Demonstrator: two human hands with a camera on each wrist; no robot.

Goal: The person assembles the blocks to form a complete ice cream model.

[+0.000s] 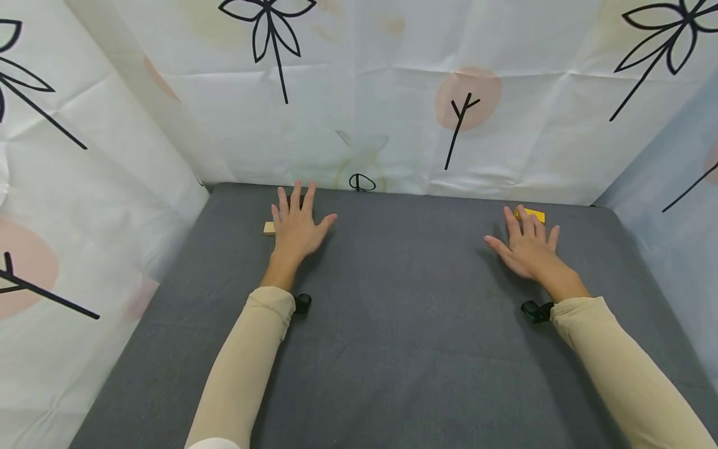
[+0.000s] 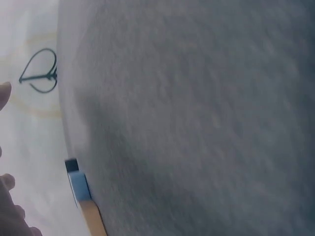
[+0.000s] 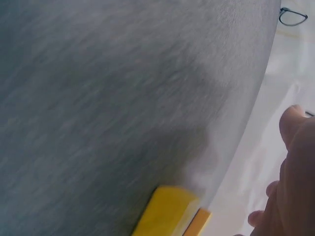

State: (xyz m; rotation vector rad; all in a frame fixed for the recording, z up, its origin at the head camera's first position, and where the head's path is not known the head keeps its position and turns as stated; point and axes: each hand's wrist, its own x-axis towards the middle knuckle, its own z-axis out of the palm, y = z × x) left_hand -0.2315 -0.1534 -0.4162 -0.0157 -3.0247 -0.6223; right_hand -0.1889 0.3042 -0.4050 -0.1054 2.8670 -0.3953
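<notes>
While the spread left hand (image 1: pixel 296 229) partly hides a pale wooden block (image 1: pixel 269 229) at the far left of the grey cloth-covered table (image 1: pixel 404 287), the spread right hand (image 1: pixel 527 252) overlaps a yellow rectangular block (image 1: pixel 536 216) at its far right. The left wrist view shows a blue block (image 2: pixel 79 186) and a black block (image 2: pixel 72 165) near the table's far edge; the right, an orange block (image 3: pixel 198 222).

Toward table's (image 1: pixel 387 337) far-left corner: left hand (image 1: pixel 296 229) hides part of tan block (image 1: pixel 269 229). Toward far-right: right hand (image 1: pixel 530 249) partly covers yellow block (image 1: pixel 536 216), blurred and cut off in right wrist view.
</notes>
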